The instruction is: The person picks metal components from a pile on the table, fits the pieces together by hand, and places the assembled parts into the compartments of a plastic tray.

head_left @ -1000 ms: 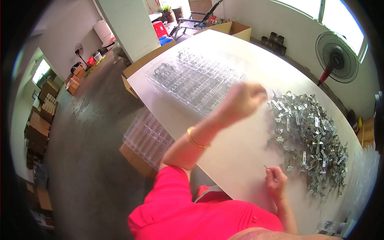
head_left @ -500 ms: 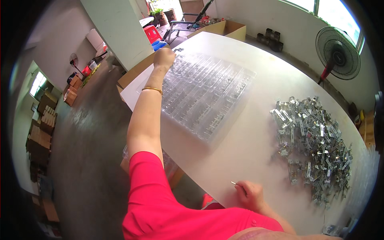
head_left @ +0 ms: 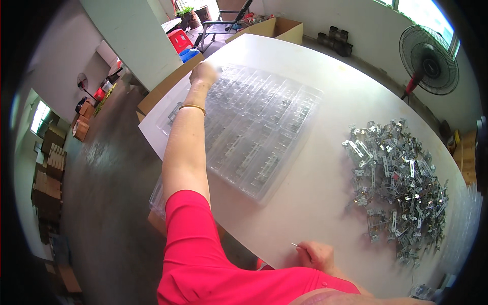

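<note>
Hands in view: 2. Left hand: reaches to far left corner of 1 clear compartmented tray on bench; blurred, cannot tell whether grasping. Right hand: curls around 1 thin metal pin, by near edge of bench. In tray: rows of metal pieces, too fine to count. Right of tray: 1 heap of metal parts, too tangled to tally. Beyond, at right: 1 standing fan.

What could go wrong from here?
The left hand is stretched over the clear plastic compartment tray; the round gold-coloured bracelet on its wrist might snag there. The right hand could drop its thin silvery metal piece. The small silvery metal brackets lie jumbled over one another, so they might tangle.
</note>
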{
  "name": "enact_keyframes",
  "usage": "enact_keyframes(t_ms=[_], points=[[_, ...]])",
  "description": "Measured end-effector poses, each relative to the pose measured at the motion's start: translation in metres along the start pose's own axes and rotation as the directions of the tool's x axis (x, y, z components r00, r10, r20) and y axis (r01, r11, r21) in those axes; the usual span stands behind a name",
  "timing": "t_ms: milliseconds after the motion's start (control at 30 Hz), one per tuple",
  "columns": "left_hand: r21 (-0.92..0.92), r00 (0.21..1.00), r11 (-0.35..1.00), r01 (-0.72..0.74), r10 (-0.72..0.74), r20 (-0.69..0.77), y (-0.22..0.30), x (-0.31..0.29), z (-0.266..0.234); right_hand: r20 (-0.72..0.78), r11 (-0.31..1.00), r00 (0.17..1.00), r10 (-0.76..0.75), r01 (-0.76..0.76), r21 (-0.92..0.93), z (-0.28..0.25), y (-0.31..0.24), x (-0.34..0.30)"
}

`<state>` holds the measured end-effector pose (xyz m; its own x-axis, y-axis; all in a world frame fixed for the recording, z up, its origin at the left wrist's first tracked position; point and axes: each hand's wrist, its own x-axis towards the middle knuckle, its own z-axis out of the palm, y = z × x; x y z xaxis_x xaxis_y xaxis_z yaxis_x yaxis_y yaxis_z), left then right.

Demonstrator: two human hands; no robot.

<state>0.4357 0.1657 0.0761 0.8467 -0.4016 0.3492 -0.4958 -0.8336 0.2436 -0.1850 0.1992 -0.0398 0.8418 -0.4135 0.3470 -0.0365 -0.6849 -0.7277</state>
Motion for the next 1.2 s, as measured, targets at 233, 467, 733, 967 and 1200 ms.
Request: enact_keyframes(t_ms=[233,467,733,967,1200], points=[[0.007,0.994,1.0,0.003,-0.004,0.112,0.014,-0.006,-0.006,0.0,1.0,1.0,0.017,-0.017,0.012,-0.002,-0.003,0.003],[0.016,0.998,0.999,-0.043,0.043,0.036,0.014,-0.013,-0.002,-0.021,0.999,0.999,0.032,-0.032,0.018,0.001,-0.006,-0.004],[0.071,0.882,0.881,-0.467,0.47,-0.034,0.001,-0.001,-0.028,-0.007,1.0,1.0,0.005,-0.005,0.013,-0.003,0.001,-0.002],[-0.325,0.81,0.771,-0.548,0.586,0.025,0.133,-0.164,-0.139,-0.036,0.999,0.999,-0.041,0.042,0.023,-0.007,0.002,0.0],[-0.503,0.439,0.325,-0.801,0.89,-0.125,0.199,-0.381,-0.153,-0.002,0.985,0.985,-0.17,0.17,0.036,-0.003,-0.003,-0.011]])
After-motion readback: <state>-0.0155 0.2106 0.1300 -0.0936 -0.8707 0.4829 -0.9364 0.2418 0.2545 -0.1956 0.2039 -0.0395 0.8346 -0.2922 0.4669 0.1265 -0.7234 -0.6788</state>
